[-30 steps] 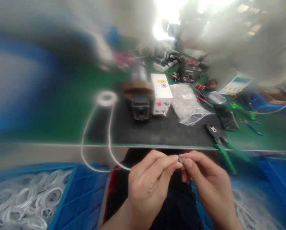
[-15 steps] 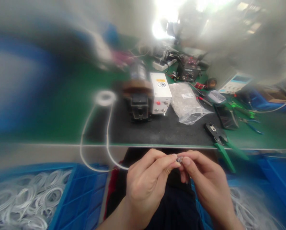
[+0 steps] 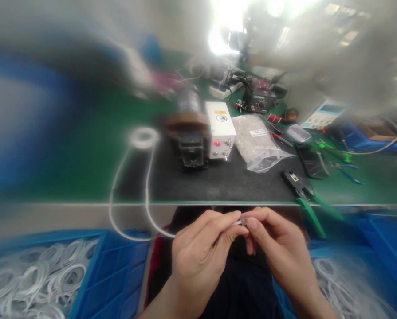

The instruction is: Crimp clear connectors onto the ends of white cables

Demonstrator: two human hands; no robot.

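Observation:
My left hand (image 3: 201,254) is closed in a pinch on the end of a white cable (image 3: 147,190). That cable runs down from a coil (image 3: 144,138) on the bench, hangs over the front edge and passes into the hand. My right hand (image 3: 280,246) pinches a small metallic piece (image 3: 243,222) between thumb and forefinger. The piece sits at the cable's tip, between the fingertips of both hands; its exact shape is too small to tell. Both hands are held in front of the bench edge, above the lap.
On the bench stand a dark machine (image 3: 192,146) and a white box (image 3: 221,130), beside a clear bag (image 3: 260,141). Green-handled crimping pliers (image 3: 306,204) overhang the front edge. Blue crates (image 3: 118,266) with coiled cables flank the lap.
A short length of white cable now shows between my left fingertips and the metallic piece. Both hands have shifted slightly left in view, as has the whole scene.

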